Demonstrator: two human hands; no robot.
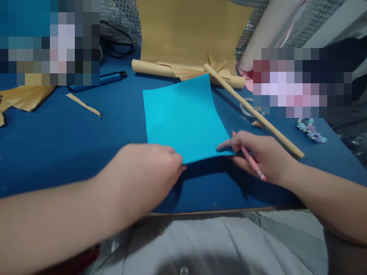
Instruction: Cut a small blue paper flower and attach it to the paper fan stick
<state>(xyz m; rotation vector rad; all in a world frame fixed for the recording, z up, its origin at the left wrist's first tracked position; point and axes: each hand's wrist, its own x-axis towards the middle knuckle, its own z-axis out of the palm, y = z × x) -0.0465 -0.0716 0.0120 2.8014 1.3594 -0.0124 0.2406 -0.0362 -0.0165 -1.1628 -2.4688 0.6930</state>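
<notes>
A sheet of bright blue paper (180,114) is held up between both hands over the blue table, its near edge raised and its surface slightly curved. My left hand (151,168) grips the near left corner with fingers curled around it. At the near right corner, my right hand (252,152) pinches the paper, index finger on top and other fingers below. Tucked in that same hand is a pink pencil (252,162), slanting down towards me. The paper's far edge reaches the tan paper roll.
Behind the sheet lie a tan paper roll (151,68) and a folded paper fan (216,65). A long rolled paper stick (258,114) slants at right, near a beaded string (311,130). A paper strip (83,104) and blue cutter (109,78) lie left. Blurred areas hide both upper sides.
</notes>
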